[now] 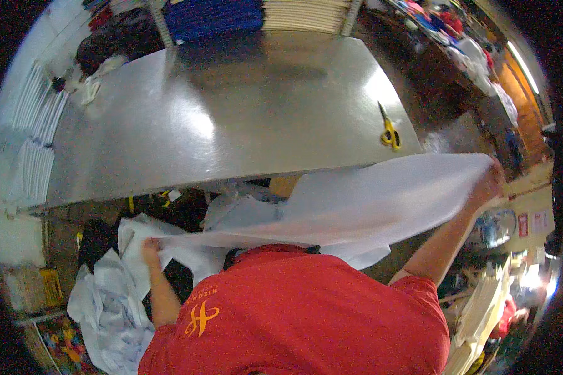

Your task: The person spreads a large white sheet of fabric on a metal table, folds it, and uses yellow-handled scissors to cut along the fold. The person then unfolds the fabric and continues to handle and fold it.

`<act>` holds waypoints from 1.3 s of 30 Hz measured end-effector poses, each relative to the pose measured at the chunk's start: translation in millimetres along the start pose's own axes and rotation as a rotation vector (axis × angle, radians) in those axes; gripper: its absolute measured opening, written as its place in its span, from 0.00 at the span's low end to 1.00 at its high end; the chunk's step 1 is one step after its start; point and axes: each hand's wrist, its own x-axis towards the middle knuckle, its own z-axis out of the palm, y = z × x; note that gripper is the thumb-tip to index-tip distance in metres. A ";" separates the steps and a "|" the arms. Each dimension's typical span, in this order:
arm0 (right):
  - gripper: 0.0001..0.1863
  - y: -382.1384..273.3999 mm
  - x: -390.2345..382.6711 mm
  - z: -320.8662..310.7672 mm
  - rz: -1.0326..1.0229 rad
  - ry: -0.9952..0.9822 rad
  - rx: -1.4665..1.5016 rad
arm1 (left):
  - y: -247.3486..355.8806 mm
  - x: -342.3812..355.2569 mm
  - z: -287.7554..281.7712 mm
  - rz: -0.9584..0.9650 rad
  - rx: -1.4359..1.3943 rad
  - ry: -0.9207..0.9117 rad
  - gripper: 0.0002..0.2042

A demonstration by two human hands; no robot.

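A long white sheet (369, 194) of thin, slightly see-through material stretches across in front of my body, between my two arms. My right hand (495, 180), raised far out to the right, grips its upper right corner and is a little blurred. Low on the left, my left hand (150, 250) is closed on the sheet's other end. More crumpled white material (109, 306) hangs below and beside my left forearm. Whether it joins the held sheet, I cannot tell. Scissors (390, 134) with yellow handles lie on the metal table (263, 112) near its right edge.
Stacks of folded blue cloth (216, 15) and cream cloth (305, 14) stand at the table's far edge. White folded stacks (34, 162) line the left side. A cluttered bench (463, 62) runs along the far right, and cream pieces (475, 319) are piled at lower right.
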 end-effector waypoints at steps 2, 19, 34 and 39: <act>0.06 22.2 -32.3 18.8 0.034 -0.095 0.003 | 41.0 22.6 -32.6 0.237 -0.233 0.431 0.08; 0.11 164.5 -150.8 121.9 0.371 -0.447 -0.435 | 112.8 21.6 12.5 0.269 0.731 0.029 0.07; 0.16 271.7 -148.3 127.1 0.521 -0.638 0.124 | 138.4 13.8 -24.7 0.175 1.047 -0.353 0.18; 0.15 278.2 -143.1 132.2 0.319 -0.774 -0.395 | 163.9 20.0 -12.2 0.387 1.210 -0.364 0.11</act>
